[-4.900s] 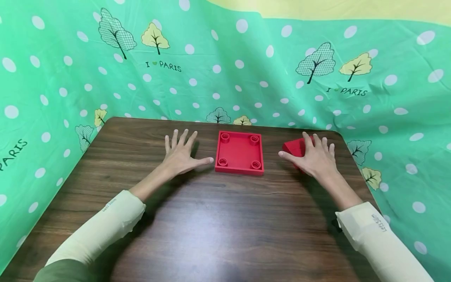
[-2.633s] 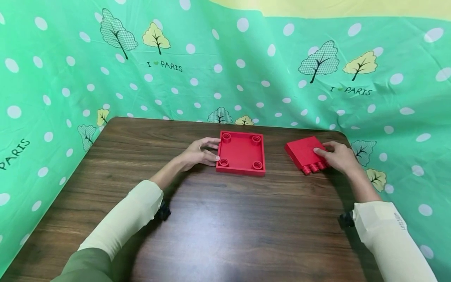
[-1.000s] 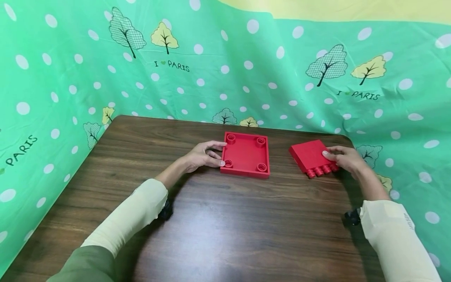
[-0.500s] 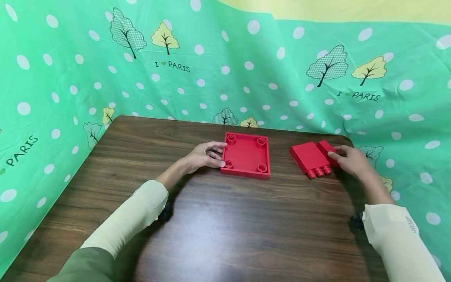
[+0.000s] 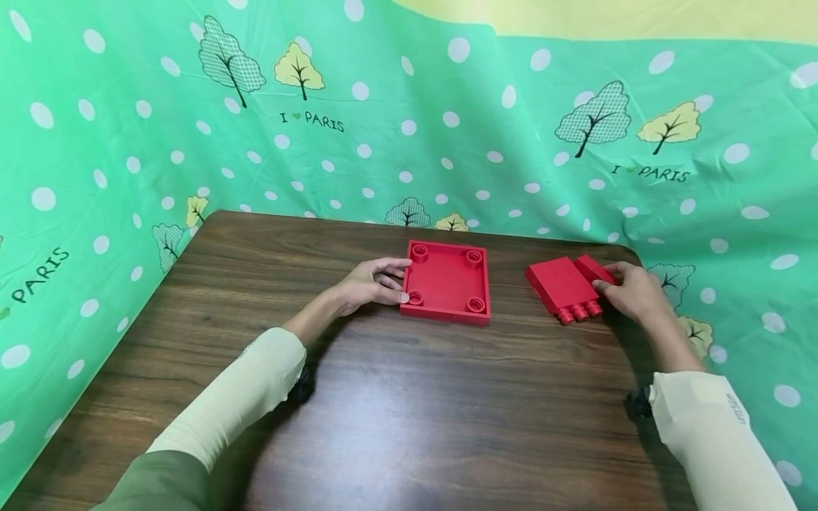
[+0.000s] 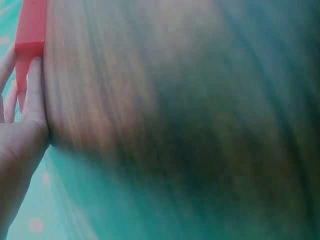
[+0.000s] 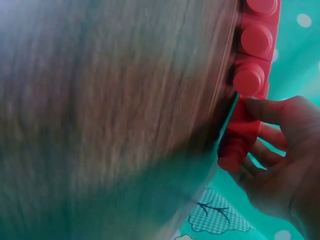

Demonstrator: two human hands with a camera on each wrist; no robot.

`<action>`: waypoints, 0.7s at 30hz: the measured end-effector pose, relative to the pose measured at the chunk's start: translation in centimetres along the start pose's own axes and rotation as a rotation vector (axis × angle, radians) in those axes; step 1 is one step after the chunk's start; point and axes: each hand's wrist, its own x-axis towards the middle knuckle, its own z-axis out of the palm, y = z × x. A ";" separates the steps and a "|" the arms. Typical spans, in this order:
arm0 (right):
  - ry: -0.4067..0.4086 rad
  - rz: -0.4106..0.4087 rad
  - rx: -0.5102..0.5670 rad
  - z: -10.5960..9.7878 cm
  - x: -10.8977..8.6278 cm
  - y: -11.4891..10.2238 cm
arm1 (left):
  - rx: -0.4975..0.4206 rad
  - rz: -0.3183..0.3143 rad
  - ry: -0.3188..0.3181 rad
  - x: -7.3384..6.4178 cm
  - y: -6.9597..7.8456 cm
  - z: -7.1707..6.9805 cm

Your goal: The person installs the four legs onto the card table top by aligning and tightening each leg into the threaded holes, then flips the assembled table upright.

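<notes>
A red square panel (image 5: 445, 280) with a raised rim and a round socket in each corner lies on the table. My left hand (image 5: 366, 285) holds its left edge, thumb at the near corner and a finger at the far one. The left wrist view shows the thumb (image 6: 35, 85) against the panel's side (image 6: 31, 25). To the right lie red bar-shaped blocks (image 5: 561, 282) side by side, with round pegs on their near ends. My right hand (image 5: 639, 292) pinches the outermost red block (image 5: 591, 268), which stands slightly apart and angled; its peg (image 7: 232, 155) shows in the right wrist view.
The dark wood table (image 5: 383, 397) has its far and right edges close behind the red pieces. A green dotted cloth (image 5: 409, 156) with printed trees hangs around it. A dark wrist device (image 5: 300, 387) sits under the left sleeve.
Both hands were spread open at first. The left then took the panel's edge and the right the outermost block, which has come apart from the others. Lately the right fingers shifted slightly along it.
</notes>
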 end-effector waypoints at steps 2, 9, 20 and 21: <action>0.022 0.006 0.018 0.1 -0.1 -0.2 | -0.001 0.001 -0.002 0.0 0.1 0.0; 0.107 0.056 0.085 0.4 -0.8 -1.6 | -0.001 -0.004 -0.002 0.0 0.0 0.2; 0.194 0.044 0.174 1.2 -1.5 -4.5 | 0.004 -0.001 0.010 -0.1 -0.1 0.2; 0.198 0.039 0.183 1.2 -1.6 -4.7 | 0.005 -0.001 0.011 -0.1 -0.1 0.2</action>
